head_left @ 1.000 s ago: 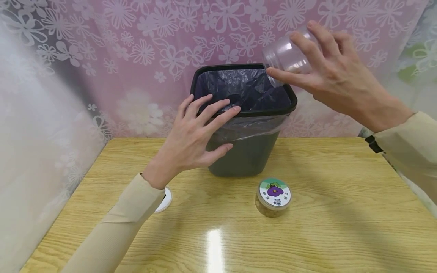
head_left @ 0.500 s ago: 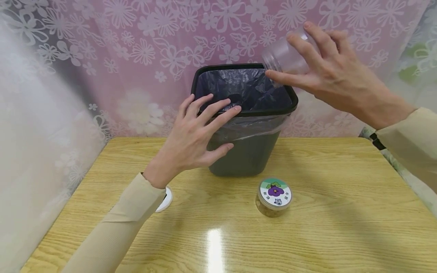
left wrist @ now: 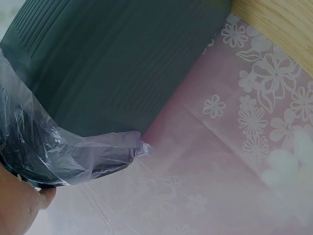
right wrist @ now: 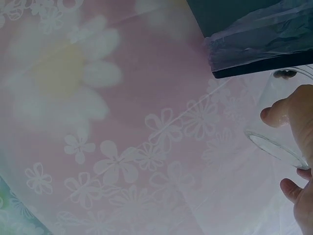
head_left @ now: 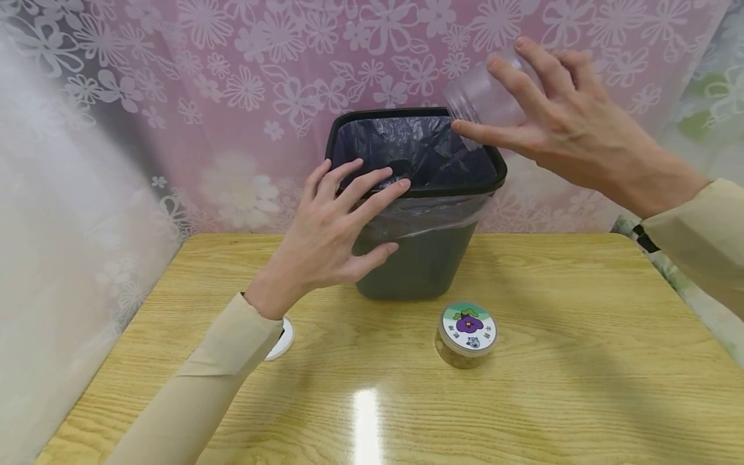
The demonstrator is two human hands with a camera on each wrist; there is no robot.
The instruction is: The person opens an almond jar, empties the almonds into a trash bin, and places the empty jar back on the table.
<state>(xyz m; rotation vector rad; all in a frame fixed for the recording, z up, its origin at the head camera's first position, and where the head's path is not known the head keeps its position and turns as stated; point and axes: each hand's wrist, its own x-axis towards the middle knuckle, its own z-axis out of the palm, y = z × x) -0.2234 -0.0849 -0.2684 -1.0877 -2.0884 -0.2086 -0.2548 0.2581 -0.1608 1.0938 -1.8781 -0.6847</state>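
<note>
At left, a white disc (head_left: 283, 342), likely a lid, lies partly hidden by a sleeve (head_left: 212, 355) on the worktop (head_left: 552, 413). The left hand (head_left: 327, 236), fingers spread, rests at the rim of a bag-lined bin (head_left: 421, 265) — apparently to steady it. In front stands a lidded tub (head_left: 456, 355), its purple cartoon label (head_left: 468, 326) lettered too small to read. A clear jar (head_left: 494, 97), held by the right hand (head_left: 566, 113), tilts over the bin's right rim — seemingly to shed dark bits (right wrist: 284, 74) near its mouth.
</note>
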